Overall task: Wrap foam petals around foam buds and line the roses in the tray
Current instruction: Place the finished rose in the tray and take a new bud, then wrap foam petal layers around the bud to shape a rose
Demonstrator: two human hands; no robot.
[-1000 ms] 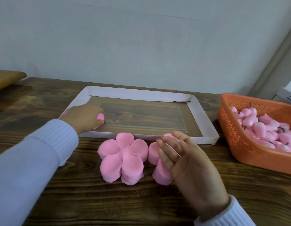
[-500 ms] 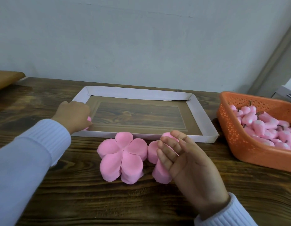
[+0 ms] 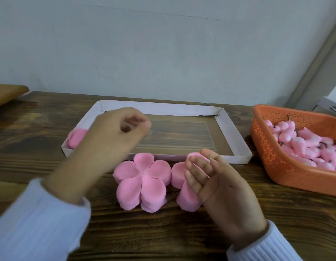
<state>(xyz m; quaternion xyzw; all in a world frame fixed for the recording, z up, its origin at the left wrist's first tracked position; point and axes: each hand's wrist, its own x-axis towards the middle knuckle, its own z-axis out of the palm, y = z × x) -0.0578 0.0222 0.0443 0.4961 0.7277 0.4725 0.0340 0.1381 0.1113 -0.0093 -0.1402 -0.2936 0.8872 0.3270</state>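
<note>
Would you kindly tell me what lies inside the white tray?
One pink rose in the tray, near-left corner; the left hand hides part of it and the floor.

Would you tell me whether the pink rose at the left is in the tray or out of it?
In: the rose lies inside the near left corner of the tray, partly behind the left hand.

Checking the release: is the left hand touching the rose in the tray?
Cannot tell. In the head view the blurred left hand overlaps the rose, hiding any contact or gap.
</note>
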